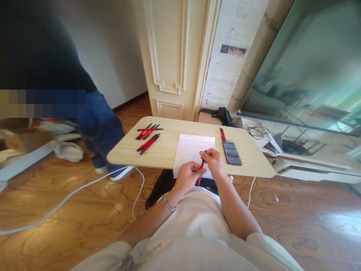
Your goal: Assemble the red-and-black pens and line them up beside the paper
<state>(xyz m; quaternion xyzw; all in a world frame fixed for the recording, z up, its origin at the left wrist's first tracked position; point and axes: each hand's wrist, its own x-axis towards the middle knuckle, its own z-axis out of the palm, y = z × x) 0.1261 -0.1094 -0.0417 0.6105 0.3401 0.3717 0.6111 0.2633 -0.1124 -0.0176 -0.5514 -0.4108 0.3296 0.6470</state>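
Between my two hands is a red pen with black ends (202, 164), held at a slant over the near part of a white sheet of paper (194, 145). My left hand (187, 175) pinches its lower barrel, and my right hand (213, 161) has its fingers closed around the upper black end. Several more red and black pens (148, 143) lie in a loose group on the left of the table. Right of the paper is a dark phone (231, 153), partly blurred out, with a red pen (222, 134) just beyond it.
The light wooden table (166, 158) has rounded corners. A person in dark jeans (104, 120) stands beyond its left end. White cables (84, 188) run across the floor. A black bag (225, 116) and a low cabinet (304, 165) under a large screen are at the right.
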